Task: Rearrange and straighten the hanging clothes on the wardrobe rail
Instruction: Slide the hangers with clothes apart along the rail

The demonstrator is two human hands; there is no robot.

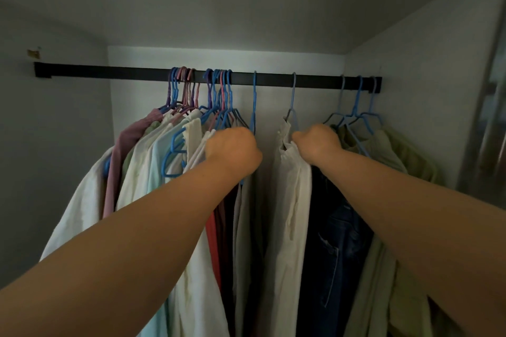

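Observation:
A black rail [109, 73] runs across the wardrobe with several blue and pink hangers on it. Pale shirts and a mauve top [128, 142] crowd the left half. A single blue hanger [254, 101] hangs mid-rail above my left hand [232, 150], which is closed among the garments under it. My right hand [315, 142] is closed on the shoulder of a cream garment [290, 200] that hangs from a light blue hanger [293, 101]. Dark denim [336, 241] and olive clothes [394, 150] hang to the right.
The wardrobe's white side walls [410, 63] close in left and right, and the ceiling slopes above. A mirrored or metallic door edge [487, 117] stands at the far right. Bare rail shows at the far left.

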